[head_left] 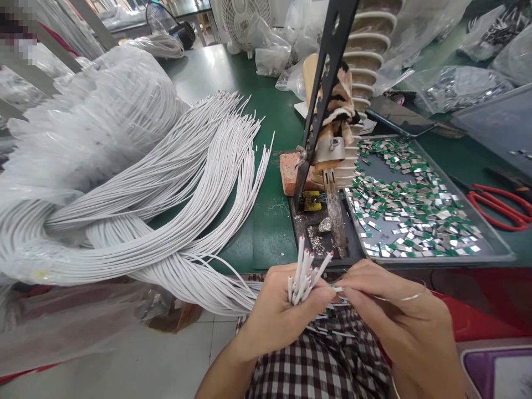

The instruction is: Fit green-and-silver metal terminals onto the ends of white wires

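Observation:
My left hand (286, 310) is closed round a bunch of white cables (305, 274), whose cut ends with reddish tips point upward. Thumb and fingers of my right hand (386, 310) pinch the end of one white cable (338, 289) close beside the left thumb. Both hands are above a checked cloth (299, 368) on the lap. Long bundles of white cable (166, 244) lie on the left of the green table (266, 238). A tray (494, 249) at the right holds several small green and silver pieces (419, 205).
Just beyond the hands stands a soldering iron (332, 194) on a black bracket (328, 72), with a ribbed hose (368, 50) behind. A brick (291, 172) is beside it. Red-handled scissors (499, 205) lie right of the tray. A white fan (241, 22) stands at the back.

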Action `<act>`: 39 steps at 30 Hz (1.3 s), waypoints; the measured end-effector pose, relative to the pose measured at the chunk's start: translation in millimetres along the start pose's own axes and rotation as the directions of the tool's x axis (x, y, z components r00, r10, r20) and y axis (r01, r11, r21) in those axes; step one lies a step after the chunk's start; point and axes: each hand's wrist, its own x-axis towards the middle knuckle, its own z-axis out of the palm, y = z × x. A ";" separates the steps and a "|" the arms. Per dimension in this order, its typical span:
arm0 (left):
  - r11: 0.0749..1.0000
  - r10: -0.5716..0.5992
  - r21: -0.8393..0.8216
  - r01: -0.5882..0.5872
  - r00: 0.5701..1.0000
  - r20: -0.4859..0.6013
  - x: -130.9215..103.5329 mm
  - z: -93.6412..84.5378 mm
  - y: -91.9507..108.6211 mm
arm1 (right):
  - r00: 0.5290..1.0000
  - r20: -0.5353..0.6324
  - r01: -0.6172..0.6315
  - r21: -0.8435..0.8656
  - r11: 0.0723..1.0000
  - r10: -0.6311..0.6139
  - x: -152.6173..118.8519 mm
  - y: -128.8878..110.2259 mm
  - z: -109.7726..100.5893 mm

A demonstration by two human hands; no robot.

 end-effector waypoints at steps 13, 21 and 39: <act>0.989 -0.079 -0.121 0.080 0.997 0.009 1.1 0.8 -4.4 | 1.000 0.020 0.001 -0.060 0.998 0.001 13.9 -4.7 -6.0; 1.000 -0.013 0.021 0.012 1.000 0.028 4.9 -1.1 0.3 | 0.997 -0.039 -0.061 0.009 0.998 0.062 8.5 -1.8 -2.8; 0.987 0.121 -0.099 -0.124 0.992 -0.037 3.7 -0.9 -9.6 | 0.921 -0.387 -0.301 -0.782 0.545 -0.048 19.4 42.1 -59.7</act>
